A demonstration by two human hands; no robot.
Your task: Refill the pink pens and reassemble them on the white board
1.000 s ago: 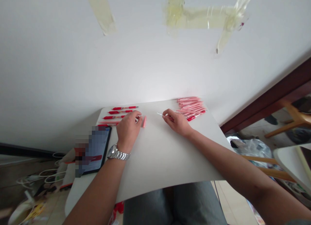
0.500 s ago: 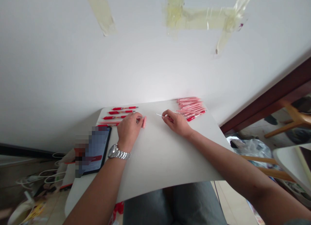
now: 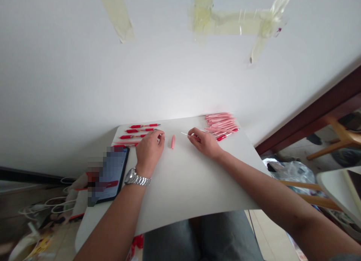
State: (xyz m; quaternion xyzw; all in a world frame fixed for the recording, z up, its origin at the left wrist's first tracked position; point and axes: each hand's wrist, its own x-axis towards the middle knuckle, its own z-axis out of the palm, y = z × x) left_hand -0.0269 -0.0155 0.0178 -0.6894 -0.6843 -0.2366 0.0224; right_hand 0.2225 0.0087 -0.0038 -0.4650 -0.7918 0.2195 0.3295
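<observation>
One white table (image 3: 194,185) fills our workspace, its far edge along a pale wall (image 3: 169,73) marked by yellowish tape (image 3: 239,23). Pink pens (image 3: 220,120) crowd the far right corner, red pens (image 3: 141,130) line the far left, and a phone (image 3: 115,170) lies near the left edge. Between our left hand (image 3: 149,148) and right hand (image 3: 207,143) a short pink piece (image 3: 173,141) lies on open tabletop, touching neither. Our right pinches a slender pale rod (image 3: 184,133), grip closed; our left is curled nearly together, and we cannot tell whether it holds anything. Toward us, more open surface spreads between our forearms (image 3: 121,212) to the near edge, above our knees (image 3: 172,238).
</observation>
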